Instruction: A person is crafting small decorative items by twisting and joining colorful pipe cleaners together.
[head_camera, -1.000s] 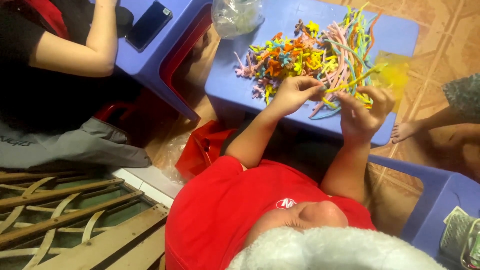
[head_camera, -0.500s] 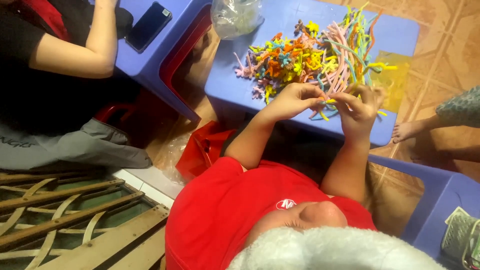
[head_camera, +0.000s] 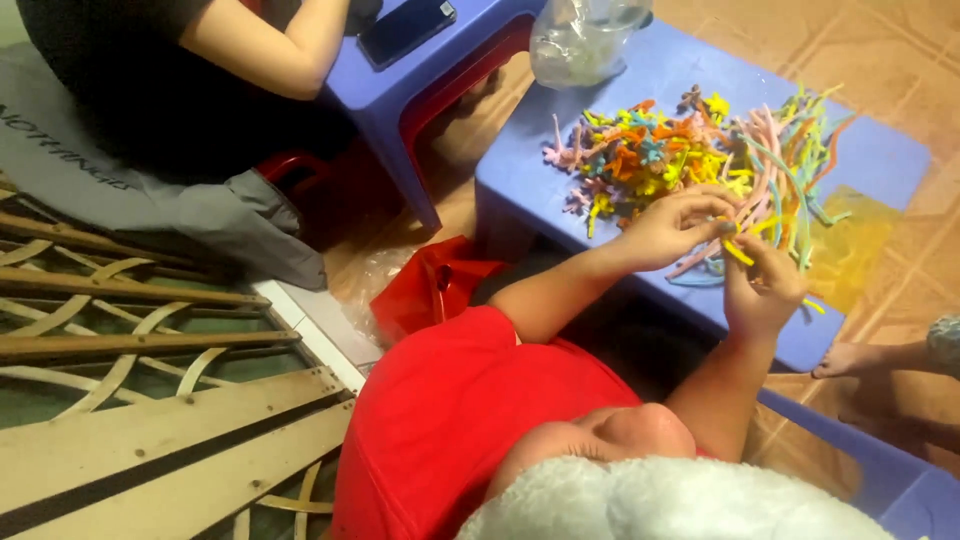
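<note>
A short yellow fuzzy pipe-cleaner piece (head_camera: 738, 252) is pinched between the fingertips of the left hand (head_camera: 672, 226) and the right hand (head_camera: 762, 288), both hands being closed on it just above the near edge of the low blue plastic counter (head_camera: 880, 160). The heap of multicoloured fuzzy pipe-cleaner pieces (head_camera: 690, 155) is spread at about twelve o'clock from the hands, with a crumpled clear plastic bag (head_camera: 585, 35) further off at about eleven o'clock. The step would probably be done best if the piece were gripped close to its ends, kept taut and worked clear of the heap, so that no neighbouring strands are dragged along.
</note>
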